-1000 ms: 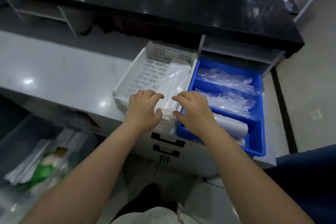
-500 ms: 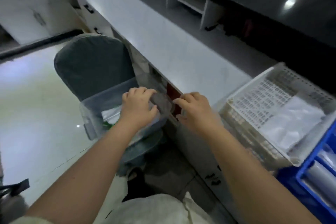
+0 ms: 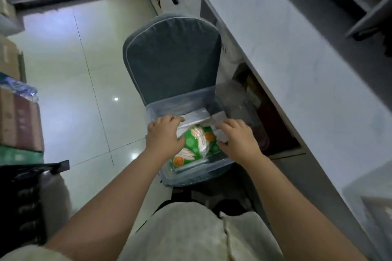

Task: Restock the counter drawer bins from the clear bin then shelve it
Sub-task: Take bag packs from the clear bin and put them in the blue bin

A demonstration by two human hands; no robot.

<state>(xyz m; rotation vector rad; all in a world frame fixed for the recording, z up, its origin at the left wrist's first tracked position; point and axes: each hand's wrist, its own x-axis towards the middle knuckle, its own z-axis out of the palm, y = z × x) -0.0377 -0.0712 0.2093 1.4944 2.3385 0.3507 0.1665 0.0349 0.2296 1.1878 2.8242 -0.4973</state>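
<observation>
Now left hand (image 3: 164,136) and right hand (image 3: 238,143) have moved into the clear bin (image 3: 180,104), fingers (image 3: 174,119) seemingly gripping packets (image 3: 197,115).

The glossy tiled floor (image 3: 84,74) is reflecting light spots; a grey padded chair (image 3: 171,57) is standing beside the white worktop (image 3: 297,74).

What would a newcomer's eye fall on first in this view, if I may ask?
The bright green packet with orange dots, lying in the clear bin on the grey chair at centre. The left hand and right hand reach into the bin at white packets beside it.
</observation>
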